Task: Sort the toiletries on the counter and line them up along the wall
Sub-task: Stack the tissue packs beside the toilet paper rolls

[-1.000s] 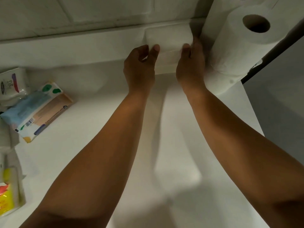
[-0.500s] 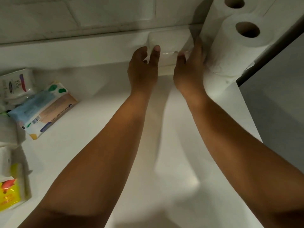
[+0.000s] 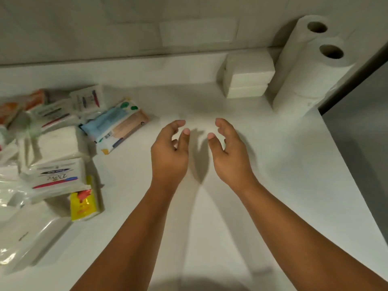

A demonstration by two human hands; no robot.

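A stack of white tissue packs (image 3: 247, 77) stands against the wall beside two upright paper rolls (image 3: 310, 66) at the counter's right end. My left hand (image 3: 170, 156) and my right hand (image 3: 228, 154) hover over the bare white counter (image 3: 273, 164), well in front of the stack, fingers loosely curled and holding nothing. At the left lies a loose heap of toiletries: a blue and tan wipes pack (image 3: 117, 124), Dove soap boxes (image 3: 58, 175), a white tissue pack (image 3: 56, 143) and a yellow packet (image 3: 83, 203).
More clear-wrapped white packs (image 3: 27, 236) lie at the lower left, and orange packets (image 3: 19, 106) at the far left. The counter ends at a dark edge (image 3: 357, 80) on the right, behind the rolls. A white tiled wall (image 3: 147, 28) runs along the back.
Both hands have let go of the white pack at the wall and drawn back toward me. The view has pulled back, and more of the heap at the left shows.
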